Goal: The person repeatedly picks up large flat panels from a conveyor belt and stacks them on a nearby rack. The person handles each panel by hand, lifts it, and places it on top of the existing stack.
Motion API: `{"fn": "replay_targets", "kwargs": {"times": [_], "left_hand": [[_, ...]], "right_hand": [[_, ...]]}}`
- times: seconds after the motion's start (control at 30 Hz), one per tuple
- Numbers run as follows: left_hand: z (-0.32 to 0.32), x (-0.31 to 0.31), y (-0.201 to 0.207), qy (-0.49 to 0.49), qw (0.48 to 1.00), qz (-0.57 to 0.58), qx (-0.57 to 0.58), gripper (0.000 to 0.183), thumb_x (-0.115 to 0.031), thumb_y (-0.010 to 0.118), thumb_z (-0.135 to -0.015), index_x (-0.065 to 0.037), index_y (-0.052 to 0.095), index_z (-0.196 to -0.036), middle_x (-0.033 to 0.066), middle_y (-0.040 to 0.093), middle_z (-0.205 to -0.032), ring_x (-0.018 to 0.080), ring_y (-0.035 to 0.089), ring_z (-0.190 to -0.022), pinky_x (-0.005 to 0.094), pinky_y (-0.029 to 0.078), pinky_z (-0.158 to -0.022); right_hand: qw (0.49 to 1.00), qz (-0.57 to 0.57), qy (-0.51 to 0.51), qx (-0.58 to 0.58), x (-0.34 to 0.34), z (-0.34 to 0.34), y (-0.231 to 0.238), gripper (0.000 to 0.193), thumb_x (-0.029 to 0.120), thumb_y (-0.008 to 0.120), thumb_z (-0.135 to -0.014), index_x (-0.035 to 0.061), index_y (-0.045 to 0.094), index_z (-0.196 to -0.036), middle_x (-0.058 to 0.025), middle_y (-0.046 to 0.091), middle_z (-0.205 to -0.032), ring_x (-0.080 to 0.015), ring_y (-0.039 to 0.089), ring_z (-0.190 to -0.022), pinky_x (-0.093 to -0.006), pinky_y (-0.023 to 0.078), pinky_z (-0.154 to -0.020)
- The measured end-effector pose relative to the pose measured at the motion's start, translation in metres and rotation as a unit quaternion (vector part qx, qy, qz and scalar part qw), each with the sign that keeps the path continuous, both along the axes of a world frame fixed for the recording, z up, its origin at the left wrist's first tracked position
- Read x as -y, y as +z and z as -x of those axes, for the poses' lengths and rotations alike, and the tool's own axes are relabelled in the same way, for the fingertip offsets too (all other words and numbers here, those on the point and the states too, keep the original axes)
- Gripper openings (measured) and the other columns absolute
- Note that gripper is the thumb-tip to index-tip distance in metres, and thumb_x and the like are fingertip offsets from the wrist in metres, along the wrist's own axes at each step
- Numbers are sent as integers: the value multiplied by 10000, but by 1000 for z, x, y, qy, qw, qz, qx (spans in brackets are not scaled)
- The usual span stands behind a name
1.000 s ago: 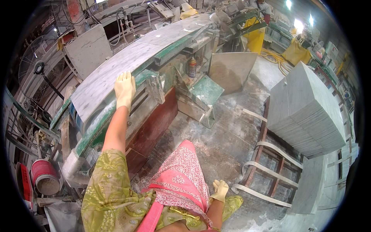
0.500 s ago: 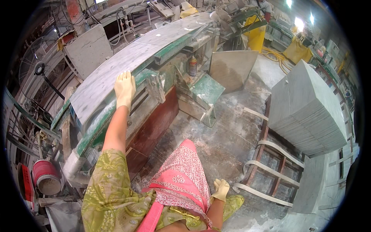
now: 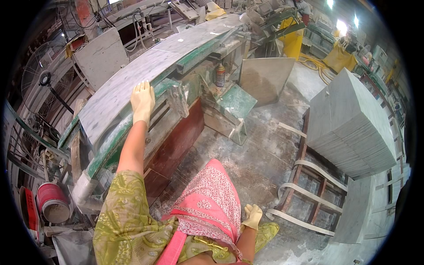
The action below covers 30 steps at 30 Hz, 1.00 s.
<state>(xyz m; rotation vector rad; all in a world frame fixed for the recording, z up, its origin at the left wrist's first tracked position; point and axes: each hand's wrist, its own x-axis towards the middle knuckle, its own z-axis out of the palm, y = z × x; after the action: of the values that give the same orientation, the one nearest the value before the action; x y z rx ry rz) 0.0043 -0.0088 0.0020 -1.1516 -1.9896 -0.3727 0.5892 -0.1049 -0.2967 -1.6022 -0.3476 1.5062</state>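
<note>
A long grey-white stone slab (image 3: 119, 95) with a veined, marble-like surface lies on a green-edged machine bed (image 3: 106, 152). My left hand (image 3: 142, 99), in a pale yellow glove, rests on the slab's near edge. Its fingers stretch out flat and point away from me, with nothing gripped. My right hand (image 3: 252, 216), gloved alike, hangs low by my right side, away from the slab. The fingers are curled in, and nothing shows in them. A pink patterned apron (image 3: 205, 192) covers my front between the two arms.
At right, a tall stack of grey stone tiles (image 3: 349, 128) stands by a rusty metal frame (image 3: 309, 185) with pale straps. A spray can (image 3: 220, 75) sits under the bed's far part. A tan board (image 3: 267, 79) leans beyond it. A red bucket (image 3: 53, 201) is at lower left.
Both hands stay in the same places. Bright marks on the slab's surface have shifted slightly, and the slab's near end sits a little farther toward the lower left.
</note>
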Motion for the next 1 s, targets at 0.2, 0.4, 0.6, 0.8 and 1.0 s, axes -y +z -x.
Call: {"fn": "replay_targets", "kwargs": {"times": [0.2,0.4,0.6,0.8,1.0], "left_hand": [[-4,1,3,3,1000,6,18,337,-201,538,-928,28,639,-1154,213,654,-1168,327,615,-1108,412,438,-1011],[0,0,1,-1,1000,7,4,337,-199,542,-927,32,639,-1152,216,655,-1161,333,617,-1098,420,445,-1001],[0,-2,-1,-4,1000,1,7,332,-195,548,-924,29,640,-1150,216,656,-1156,333,618,-1094,420,445,-1001],[0,-1,0,-1,1000,0,2,327,-194,551,-923,25,642,-1148,211,656,-1159,331,619,-1093,418,446,-1002],[0,-1,0,-2,1000,3,4,338,-210,542,-930,18,639,-1160,206,658,-1158,328,619,-1098,416,442,-1009]], "right_hand": [[1000,2,3,-8,0,-1,2,453,266,510,-956,-37,445,-1286,-216,648,-1078,-275,659,-864,-368,546,-804],[999,-5,37,-8,1,-3,1,514,269,477,-957,-44,363,-1348,-243,606,-1163,-322,622,-1029,-415,514,-924],[1000,5,18,-3,3,3,15,497,268,479,-956,-15,376,-1351,-231,609,-1160,-318,616,-1043,-400,500,-946],[999,16,26,-11,0,0,8,476,260,476,-957,7,389,-1351,-223,606,-1169,-313,613,-1047,-403,489,-962],[999,21,31,-12,1,3,17,485,290,472,-962,20,389,-1355,-205,594,-1204,-302,591,-1094,-401,470,-982]]}}
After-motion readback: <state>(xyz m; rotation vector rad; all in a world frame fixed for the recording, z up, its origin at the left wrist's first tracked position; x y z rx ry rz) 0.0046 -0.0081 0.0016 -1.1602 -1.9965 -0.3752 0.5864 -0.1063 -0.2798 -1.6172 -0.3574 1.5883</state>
